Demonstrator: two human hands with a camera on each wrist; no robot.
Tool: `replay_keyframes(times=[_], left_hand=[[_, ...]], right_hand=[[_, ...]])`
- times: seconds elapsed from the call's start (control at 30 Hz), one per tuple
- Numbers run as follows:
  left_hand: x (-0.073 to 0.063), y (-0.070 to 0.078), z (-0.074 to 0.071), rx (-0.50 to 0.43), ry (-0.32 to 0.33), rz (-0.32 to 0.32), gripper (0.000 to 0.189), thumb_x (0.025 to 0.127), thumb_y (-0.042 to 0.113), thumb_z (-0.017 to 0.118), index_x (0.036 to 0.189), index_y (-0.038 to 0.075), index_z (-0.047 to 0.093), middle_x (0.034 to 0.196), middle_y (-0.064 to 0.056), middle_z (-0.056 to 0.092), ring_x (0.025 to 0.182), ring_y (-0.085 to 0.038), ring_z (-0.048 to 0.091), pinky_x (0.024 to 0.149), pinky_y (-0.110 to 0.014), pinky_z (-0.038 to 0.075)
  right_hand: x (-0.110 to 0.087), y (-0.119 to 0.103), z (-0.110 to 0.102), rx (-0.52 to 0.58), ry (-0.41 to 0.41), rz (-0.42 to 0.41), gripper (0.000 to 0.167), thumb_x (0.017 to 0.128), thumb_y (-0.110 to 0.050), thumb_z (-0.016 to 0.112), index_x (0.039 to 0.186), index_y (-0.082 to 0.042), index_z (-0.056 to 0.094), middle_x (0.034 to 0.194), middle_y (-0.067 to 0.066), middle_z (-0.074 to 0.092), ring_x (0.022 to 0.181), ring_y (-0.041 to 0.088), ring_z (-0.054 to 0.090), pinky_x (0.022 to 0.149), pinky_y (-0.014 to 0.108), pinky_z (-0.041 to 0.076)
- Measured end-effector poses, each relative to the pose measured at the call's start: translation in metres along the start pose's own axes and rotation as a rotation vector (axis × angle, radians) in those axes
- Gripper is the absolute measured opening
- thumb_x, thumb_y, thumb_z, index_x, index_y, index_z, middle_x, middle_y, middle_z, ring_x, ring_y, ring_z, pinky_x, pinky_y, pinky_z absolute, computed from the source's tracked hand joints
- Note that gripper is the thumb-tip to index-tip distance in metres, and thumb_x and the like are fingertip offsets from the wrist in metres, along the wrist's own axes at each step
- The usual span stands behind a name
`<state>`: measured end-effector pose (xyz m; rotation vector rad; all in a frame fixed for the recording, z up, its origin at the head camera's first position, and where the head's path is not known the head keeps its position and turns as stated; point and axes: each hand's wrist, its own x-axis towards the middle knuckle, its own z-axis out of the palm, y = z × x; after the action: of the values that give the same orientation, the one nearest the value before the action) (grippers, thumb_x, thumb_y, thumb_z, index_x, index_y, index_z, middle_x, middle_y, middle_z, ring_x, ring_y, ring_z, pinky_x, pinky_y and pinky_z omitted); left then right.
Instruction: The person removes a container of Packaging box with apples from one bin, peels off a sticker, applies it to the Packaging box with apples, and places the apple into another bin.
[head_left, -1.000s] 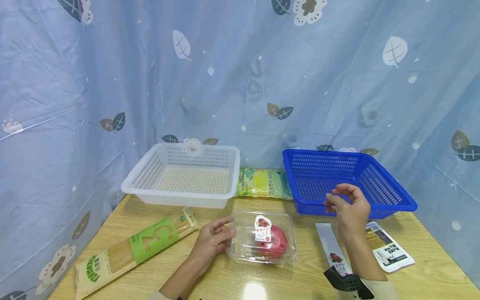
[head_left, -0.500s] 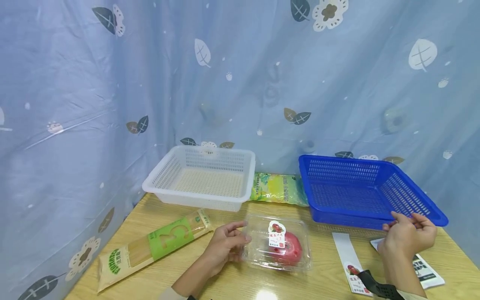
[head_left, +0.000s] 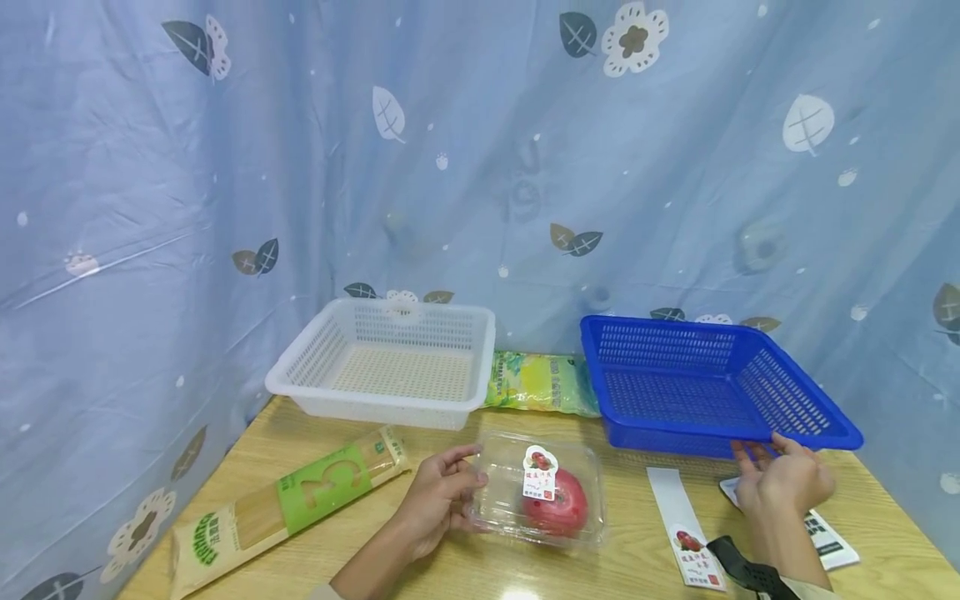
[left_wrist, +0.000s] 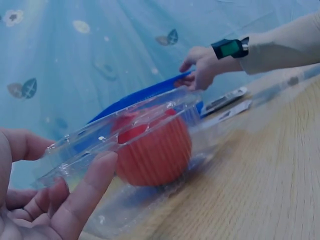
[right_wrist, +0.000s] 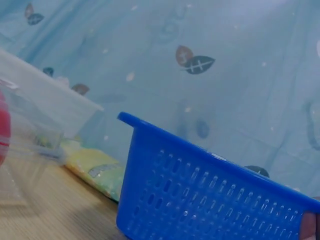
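On the table a clear plastic clamshell box (head_left: pixel 502 487) holds a red tomato-like fruit (head_left: pixel 566 508), with a fruit-printed sticker on its lid. My left hand (head_left: pixel 437 500) holds the box's left edge between thumb and fingers; in the left wrist view the thumb lies along the near side. My right hand (head_left: pixel 787 487) grips the front rim of a blue plastic basket (head_left: pixel 660 435), thumb on the rim and fingers against the outer wall. Only fingertips of that hand appear at the right wrist view's right edge. Nothing shows inside the blue basket.
A white basket (head_left: pixel 375 404) stands at the back left. Between the baskets lies a green-yellow packet (head_left: pixel 536 383). A noodle pack (head_left: pixel 300 504) lies at front left. A white sticker strip (head_left: pixel 675 508) and a flat white-and-black package (head_left: pixel 828 537) lie below the blue basket.
My right hand has moved right and down from above the blue basket's front side to its front rim, which it now grips. My left hand stays at the clear box. The head view shifted slightly.
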<state>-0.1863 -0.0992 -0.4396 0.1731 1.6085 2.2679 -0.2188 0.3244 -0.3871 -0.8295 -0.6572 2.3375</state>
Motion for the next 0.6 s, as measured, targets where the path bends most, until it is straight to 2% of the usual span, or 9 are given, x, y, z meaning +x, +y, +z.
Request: replay_keyframes(times=[0.1, 0.27, 0.43, 0.53, 0.6], left_hand=[[0.0011, 0.0013, 0.0021, -0.024, -0.003, 0.017, 0.072, 0.09, 0.004, 0.067, 0.151, -0.006, 0.031, 0.084, 0.002, 0.047, 0.057, -0.007, 0.048, 0.069, -0.053, 0.061], [0.0008, 0.0026, 0.0024, -0.045, -0.004, 0.033, 0.073, 0.092, 0.004, 0.066, 0.153, -0.006, 0.027, 0.093, 0.0, 0.048, 0.058, -0.006, 0.049, 0.072, -0.053, 0.061], [0.0003, 0.0039, 0.0, -0.052, -0.007, 0.051, 0.073, 0.093, 0.004, 0.065, 0.153, -0.007, 0.024, 0.094, 0.001, 0.047, 0.054, -0.004, 0.049, 0.07, -0.049, 0.062], [0.0003, 0.0053, -0.0008, -0.048, -0.017, 0.06, 0.073, 0.094, 0.003, 0.064, 0.153, -0.007, 0.024, 0.09, 0.003, 0.046, 0.052, -0.004, 0.05, 0.069, -0.045, 0.062], [0.0004, 0.0064, -0.0004, -0.042, -0.024, 0.067, 0.073, 0.094, 0.003, 0.064, 0.153, -0.007, 0.023, 0.087, 0.004, 0.047, 0.051, -0.004, 0.05, 0.068, -0.044, 0.063]], right_hand=[[0.0008, -0.0013, -0.0021, -0.022, 0.001, 0.033, 0.073, 0.103, -0.003, 0.047, 0.158, -0.044, 0.018, 0.135, -0.007, 0.037, 0.106, 0.022, 0.056, 0.075, 0.036, 0.059], [0.0019, 0.0003, -0.0013, -0.003, 0.016, 0.024, 0.06, 0.103, -0.005, 0.049, 0.151, -0.037, 0.032, 0.131, -0.006, 0.039, 0.095, 0.022, 0.057, 0.072, 0.036, 0.059], [0.0035, 0.0012, -0.0007, 0.071, 0.023, 0.006, 0.033, 0.101, 0.0, 0.053, 0.125, -0.022, 0.047, 0.115, 0.001, 0.047, 0.077, 0.024, 0.055, 0.068, 0.037, 0.058], [0.0045, 0.0016, -0.0018, 0.104, 0.027, -0.003, 0.017, 0.1, 0.001, 0.053, 0.105, -0.014, 0.048, 0.105, 0.003, 0.049, 0.07, 0.024, 0.052, 0.065, 0.038, 0.057], [0.0053, 0.0018, -0.0025, 0.106, 0.026, -0.013, 0.015, 0.1, 0.002, 0.054, 0.096, -0.011, 0.045, 0.099, 0.004, 0.049, 0.067, 0.023, 0.051, 0.064, 0.038, 0.057]])
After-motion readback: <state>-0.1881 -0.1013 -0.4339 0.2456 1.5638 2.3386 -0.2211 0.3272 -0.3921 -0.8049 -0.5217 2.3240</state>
